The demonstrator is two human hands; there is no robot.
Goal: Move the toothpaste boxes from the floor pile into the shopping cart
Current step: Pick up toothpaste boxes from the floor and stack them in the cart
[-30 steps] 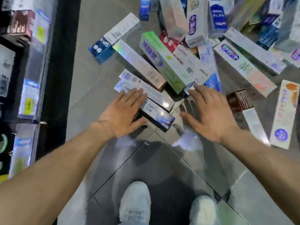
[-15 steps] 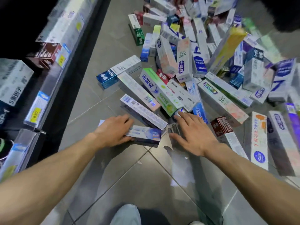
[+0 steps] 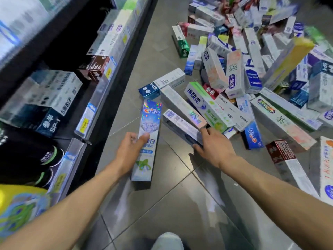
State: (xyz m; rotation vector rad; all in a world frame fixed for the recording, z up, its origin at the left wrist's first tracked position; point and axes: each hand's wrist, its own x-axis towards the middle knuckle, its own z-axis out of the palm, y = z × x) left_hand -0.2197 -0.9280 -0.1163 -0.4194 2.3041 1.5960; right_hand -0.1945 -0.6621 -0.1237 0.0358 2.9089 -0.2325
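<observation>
Your left hand [image 3: 130, 152] grips a holographic Crest toothpaste box [image 3: 148, 139] near its middle, thumb curled over the printed front and fingers wrapped behind, holding it up off the grey tiled floor [image 3: 162, 204] with the Crest logo at the far end and the mint-leaf end toward you. Your right hand [image 3: 213, 147] reaches onto the near end of a white barcode-topped box [image 3: 181, 126] at the edge of the floor pile [image 3: 252, 73], fingers bent over its top and thumb at its near side; whether it is truly clasping the box cannot be told. That box lies flat on the tiles, just beside a long silver box [image 3: 182, 105] with a rainbow foil panel, which in turn touches a green-and-white box [image 3: 207, 107]. A small blue Crest box [image 3: 252, 136] sits just right of your right hand's fingertips. A dark red and white box [image 3: 286, 163] lies beside your right forearm. The pile spreads away to the upper right, boxes leaning on and across one another. Store shelves [image 3: 86, 123] with price tags and stocked boxes run along your left. One white shoe [image 3: 167, 240] shows at the bottom edge.
</observation>
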